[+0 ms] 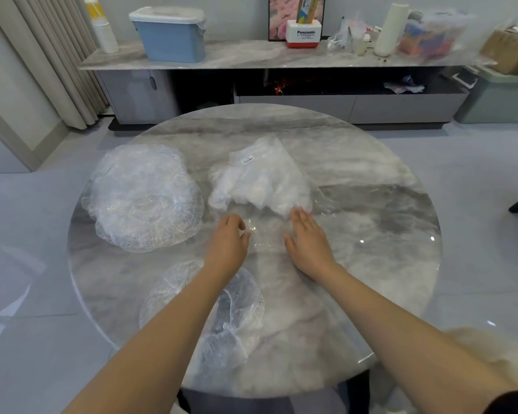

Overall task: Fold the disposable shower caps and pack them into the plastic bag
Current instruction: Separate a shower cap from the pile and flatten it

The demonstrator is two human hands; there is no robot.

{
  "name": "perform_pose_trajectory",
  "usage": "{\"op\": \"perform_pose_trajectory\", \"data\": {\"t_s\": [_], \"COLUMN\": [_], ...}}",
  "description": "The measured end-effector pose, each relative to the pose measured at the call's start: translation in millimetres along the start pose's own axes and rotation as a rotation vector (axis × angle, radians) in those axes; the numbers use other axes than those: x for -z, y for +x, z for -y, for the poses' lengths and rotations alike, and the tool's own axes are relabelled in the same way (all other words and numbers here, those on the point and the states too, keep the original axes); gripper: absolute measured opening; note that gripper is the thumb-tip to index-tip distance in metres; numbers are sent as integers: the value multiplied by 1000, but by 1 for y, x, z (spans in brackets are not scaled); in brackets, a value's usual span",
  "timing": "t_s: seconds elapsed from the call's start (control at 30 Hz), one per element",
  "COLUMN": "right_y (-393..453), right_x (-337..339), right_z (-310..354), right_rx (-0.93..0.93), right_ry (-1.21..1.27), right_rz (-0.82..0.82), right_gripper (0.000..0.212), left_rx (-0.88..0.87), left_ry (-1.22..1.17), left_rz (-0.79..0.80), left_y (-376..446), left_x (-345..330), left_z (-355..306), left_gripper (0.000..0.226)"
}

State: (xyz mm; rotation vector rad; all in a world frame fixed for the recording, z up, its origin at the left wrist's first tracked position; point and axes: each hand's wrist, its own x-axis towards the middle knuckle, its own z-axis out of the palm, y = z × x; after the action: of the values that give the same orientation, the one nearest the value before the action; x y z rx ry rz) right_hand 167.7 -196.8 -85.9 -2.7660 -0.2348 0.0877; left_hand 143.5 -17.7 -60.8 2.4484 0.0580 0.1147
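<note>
On the round marble table (371, 204) both hands work at a clear shower cap (263, 234) lying between them, so thin that it shows only by its glints and creases. The left hand (228, 243) hovers with fingers curled over its left edge; whether they pinch the film cannot be told. The right hand (308, 243) lies flat with fingers straight, its tips at the mouth of the plastic bag (260, 174), which sits just beyond, stuffed white with a small label near its far end. A puffy stack of unfolded caps (144, 195) rests to the left, well apart from the bag, and one more loose cap (222, 318) lies near the table's front edge, partly under the left forearm. These caps are likely almost weightless, limp and slippery on polished stone, apt to spring open from trapped air; the gathered elastic rim looks the surest place to take hold, pressing the middle flat before each fold. Little stands in the way, though the forearm may drag the near cap, and the bag's soft mouth may need holding open. Behind stands a long sideboard (251, 55) bearing a blue lidded bin (171, 34).
</note>
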Motion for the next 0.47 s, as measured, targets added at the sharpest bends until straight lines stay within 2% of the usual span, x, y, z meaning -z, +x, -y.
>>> {"op": "perform_pose_trajectory", "data": {"t_s": [0.1,0.23,0.47], "right_y": [-12,-37,-93], "right_x": [11,30,46], "right_z": [8,25,29], "right_rx": [21,108,299], "right_ry": [-29,-134,-257], "right_rz": [14,63,185], "right_gripper": [61,61,61], "left_rx": [-51,-80,26], "left_ry": [24,119,381], "left_rz": [13,38,309], "left_y": [-13,-42,-105], "left_x": [6,23,32], "left_z": [-10,-17,-7], "left_gripper": [23,28,30]}}
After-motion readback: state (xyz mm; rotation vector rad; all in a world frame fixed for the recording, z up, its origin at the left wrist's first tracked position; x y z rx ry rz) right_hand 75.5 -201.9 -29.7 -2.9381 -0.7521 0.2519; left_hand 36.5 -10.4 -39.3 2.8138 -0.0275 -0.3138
